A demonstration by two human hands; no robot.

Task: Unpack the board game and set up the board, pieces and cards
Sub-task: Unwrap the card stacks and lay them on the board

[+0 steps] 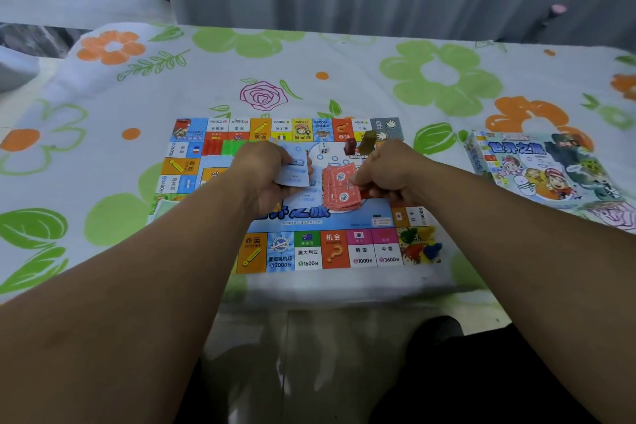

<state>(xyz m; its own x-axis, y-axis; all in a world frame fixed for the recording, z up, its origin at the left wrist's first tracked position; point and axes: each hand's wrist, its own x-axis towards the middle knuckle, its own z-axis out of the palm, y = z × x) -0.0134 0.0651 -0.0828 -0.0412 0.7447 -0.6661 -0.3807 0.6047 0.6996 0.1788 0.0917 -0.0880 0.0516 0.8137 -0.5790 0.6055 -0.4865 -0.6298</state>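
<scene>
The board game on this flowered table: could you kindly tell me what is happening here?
A person is setting it up. The colourful printed game board lies unfolded on the flowered tablecloth. The left hand holds a small bundle of pale blue paper cards, while the right hand grips the edge of a stack of red-orange paper cards lying mid-board. A white die and small coloured plastic pawns are already on the board; the illustrated cardboard game box sits to the right.

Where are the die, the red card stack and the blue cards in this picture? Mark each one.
die [323, 148]: head view, on its white upper face.
red card stack [340, 188]: head view, middle of the top card.
blue cards [293, 176]: head view, exposed lower part of the front card.
</scene>
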